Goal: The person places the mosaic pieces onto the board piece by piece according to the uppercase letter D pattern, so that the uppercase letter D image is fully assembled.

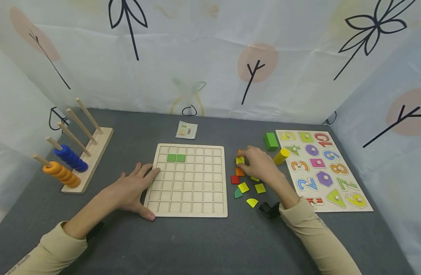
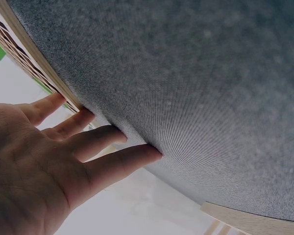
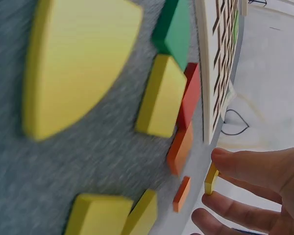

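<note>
A wooden grid board [image 1: 192,186] lies on the dark table, with two green square tiles [image 1: 176,157] side by side in its upper left cells. My left hand [image 1: 130,190] rests at the board's left edge, fingers spread; the left wrist view shows its fingertips [image 2: 154,152] on the table and against the board's side. To the right of the board, my right hand [image 1: 258,164] pinches a yellow tile [image 3: 211,178] between thumb and fingers. Beneath and around it lie orange, red [image 1: 235,180], yellow [image 1: 243,187] and green [image 1: 238,193] tiles, some with a rounded side.
On the left stands a wooden peg stand [image 1: 99,143] with orange and blue rings. At right lies a number puzzle board [image 1: 337,158], beside a green block [image 1: 271,141] and a yellow cylinder [image 1: 281,156]. A small printed card [image 1: 186,130] sits behind the grid board.
</note>
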Tool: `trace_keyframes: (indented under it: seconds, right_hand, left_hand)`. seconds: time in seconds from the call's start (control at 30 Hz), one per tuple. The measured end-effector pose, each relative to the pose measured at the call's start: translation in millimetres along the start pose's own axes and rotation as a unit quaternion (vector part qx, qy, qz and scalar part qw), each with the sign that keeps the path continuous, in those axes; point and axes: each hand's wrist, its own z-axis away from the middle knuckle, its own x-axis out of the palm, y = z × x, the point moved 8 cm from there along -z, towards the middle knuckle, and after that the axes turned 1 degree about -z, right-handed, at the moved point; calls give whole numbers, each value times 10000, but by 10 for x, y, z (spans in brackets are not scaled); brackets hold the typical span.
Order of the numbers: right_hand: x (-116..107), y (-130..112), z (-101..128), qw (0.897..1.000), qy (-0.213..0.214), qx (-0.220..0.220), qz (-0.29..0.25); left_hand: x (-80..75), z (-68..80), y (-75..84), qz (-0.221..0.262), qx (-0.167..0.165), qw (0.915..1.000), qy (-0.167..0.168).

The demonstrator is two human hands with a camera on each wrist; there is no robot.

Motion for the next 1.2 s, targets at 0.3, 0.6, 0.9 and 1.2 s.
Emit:
trace_keyframes:
  seconds: [0.3,0.6,0.9,1.2]
  right_hand:
    - [12,-220,-67,9997,39,-173,-180]
    - [29,-464,-200,9991,29,-402,-132]
    - [104,-739,-373,9984,29,-524,-205]
    - [252,-975,-529,9981,-35,-557,-267]
  left_hand:
    - [-10,11,12,1,44,10000,59]
    - [-7,10,12,2,45,10000,37]
    - [-4,-2,-6,-2,38,9999,95]
    - [10,-8,-18,42,-18,10000,-1]
